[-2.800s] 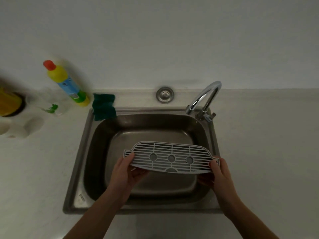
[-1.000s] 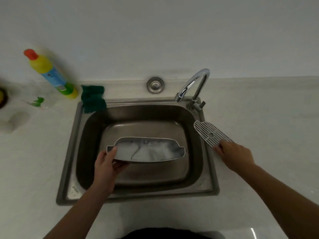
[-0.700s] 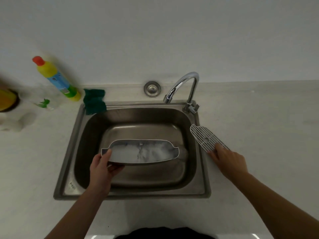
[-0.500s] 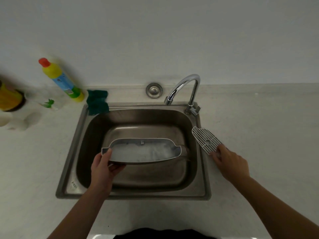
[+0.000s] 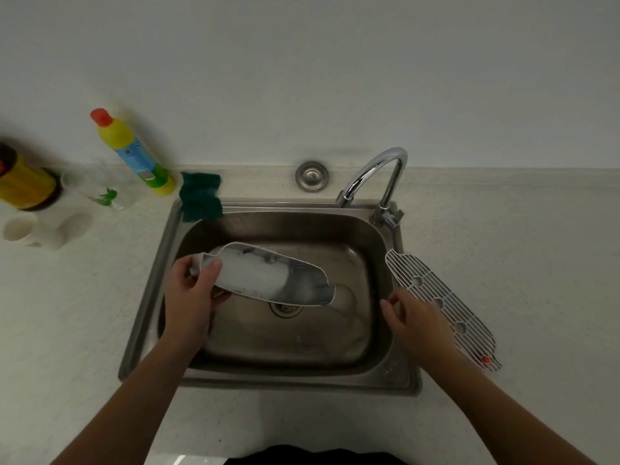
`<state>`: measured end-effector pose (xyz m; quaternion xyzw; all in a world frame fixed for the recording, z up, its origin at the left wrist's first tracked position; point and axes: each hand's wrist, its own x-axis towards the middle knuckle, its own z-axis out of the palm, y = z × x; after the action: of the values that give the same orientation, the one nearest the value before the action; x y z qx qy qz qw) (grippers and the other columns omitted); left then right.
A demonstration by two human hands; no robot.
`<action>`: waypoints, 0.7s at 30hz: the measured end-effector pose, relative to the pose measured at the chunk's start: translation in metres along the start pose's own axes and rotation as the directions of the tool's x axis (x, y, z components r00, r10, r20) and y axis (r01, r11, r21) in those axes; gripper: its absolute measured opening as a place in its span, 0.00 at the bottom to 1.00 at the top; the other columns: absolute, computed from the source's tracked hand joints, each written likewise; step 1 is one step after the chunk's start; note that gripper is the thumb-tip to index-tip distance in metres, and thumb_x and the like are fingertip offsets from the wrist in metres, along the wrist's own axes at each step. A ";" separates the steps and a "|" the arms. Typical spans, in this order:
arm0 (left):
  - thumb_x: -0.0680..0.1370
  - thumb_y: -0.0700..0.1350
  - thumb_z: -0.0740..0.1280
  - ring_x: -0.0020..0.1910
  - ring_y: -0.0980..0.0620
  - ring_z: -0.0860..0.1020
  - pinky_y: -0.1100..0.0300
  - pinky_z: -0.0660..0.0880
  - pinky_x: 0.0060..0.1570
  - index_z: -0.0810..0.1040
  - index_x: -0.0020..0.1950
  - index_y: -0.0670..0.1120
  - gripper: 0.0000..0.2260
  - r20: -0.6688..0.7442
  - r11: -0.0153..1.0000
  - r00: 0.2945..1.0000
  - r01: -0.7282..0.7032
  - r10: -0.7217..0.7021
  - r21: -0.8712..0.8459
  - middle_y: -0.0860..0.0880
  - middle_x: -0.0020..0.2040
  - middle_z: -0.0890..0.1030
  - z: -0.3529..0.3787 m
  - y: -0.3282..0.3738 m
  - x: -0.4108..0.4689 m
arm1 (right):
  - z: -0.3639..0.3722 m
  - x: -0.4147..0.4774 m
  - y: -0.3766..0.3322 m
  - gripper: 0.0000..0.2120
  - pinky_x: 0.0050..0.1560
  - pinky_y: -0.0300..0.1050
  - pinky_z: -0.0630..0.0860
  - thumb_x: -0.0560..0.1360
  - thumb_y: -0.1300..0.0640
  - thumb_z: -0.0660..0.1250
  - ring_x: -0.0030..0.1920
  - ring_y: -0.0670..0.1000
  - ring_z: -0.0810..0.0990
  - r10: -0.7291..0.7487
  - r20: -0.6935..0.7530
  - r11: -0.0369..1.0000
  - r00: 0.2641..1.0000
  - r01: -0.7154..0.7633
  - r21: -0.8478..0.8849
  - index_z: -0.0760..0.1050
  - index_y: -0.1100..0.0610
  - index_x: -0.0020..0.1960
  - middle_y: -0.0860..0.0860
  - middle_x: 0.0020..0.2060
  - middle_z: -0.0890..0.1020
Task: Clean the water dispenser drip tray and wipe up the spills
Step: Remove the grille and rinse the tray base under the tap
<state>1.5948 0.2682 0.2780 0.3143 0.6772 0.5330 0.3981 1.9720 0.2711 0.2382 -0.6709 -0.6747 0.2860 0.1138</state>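
My left hand [image 5: 190,290] grips the left end of the white drip tray [image 5: 268,278] and holds it over the steel sink [image 5: 152,297], tilted with its right end lower. Water lies inside the tray. The white slotted grille [image 5: 439,305] lies flat on the counter along the sink's right rim. My right hand [image 5: 416,318] hovers over the sink's right edge, just left of the grille, fingers apart and holding nothing.
A chrome tap [image 5: 375,177] stands at the sink's back right. A green sponge [image 5: 200,201] sits on the back left corner. A yellow cleaner bottle [image 5: 132,152], a dark yellow-labelled bottle [image 5: 25,184], a glass and a white cup [image 5: 32,229] stand at the left.
My right hand has let go of the grille, which now lies on the counter, and moved left toward the sink. My left hand has tilted the tray so its right end dips.
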 end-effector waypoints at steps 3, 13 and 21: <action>0.80 0.49 0.71 0.57 0.51 0.83 0.60 0.84 0.43 0.76 0.62 0.56 0.12 0.023 0.992 0.995 -0.098 0.096 0.079 0.53 0.58 0.81 0.005 0.018 0.002 | 0.005 -0.001 -0.002 0.09 0.31 0.31 0.71 0.81 0.45 0.64 0.27 0.41 0.78 -0.019 0.054 1.000 0.998 0.020 -0.021 0.69 0.41 0.43 0.46 0.29 0.79; 0.76 0.56 0.72 0.47 0.56 0.86 0.63 0.84 0.42 0.74 0.65 0.54 0.19 0.095 0.807 0.872 -0.482 0.481 0.340 0.55 0.53 0.84 0.004 0.095 -0.002 | 0.007 -0.002 -0.004 0.07 0.34 0.33 0.73 0.82 0.47 0.65 0.29 0.42 0.78 -0.038 0.092 0.997 0.995 0.044 -0.060 0.73 0.44 0.44 0.46 0.30 0.79; 0.70 0.45 0.80 0.55 0.50 0.82 0.67 0.77 0.50 0.75 0.68 0.39 0.30 0.459 0.509 0.728 -0.685 0.510 0.521 0.38 0.61 0.83 0.012 0.071 -0.019 | 0.012 -0.006 -0.007 0.07 0.39 0.45 0.83 0.82 0.48 0.65 0.31 0.43 0.80 -0.092 0.117 0.988 0.989 0.105 -0.110 0.77 0.48 0.47 0.46 0.32 0.80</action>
<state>1.6146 0.2743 0.3500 0.7122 0.6118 0.3186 0.1301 1.9600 0.2629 0.2341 -0.6252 -0.7277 0.2775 0.0509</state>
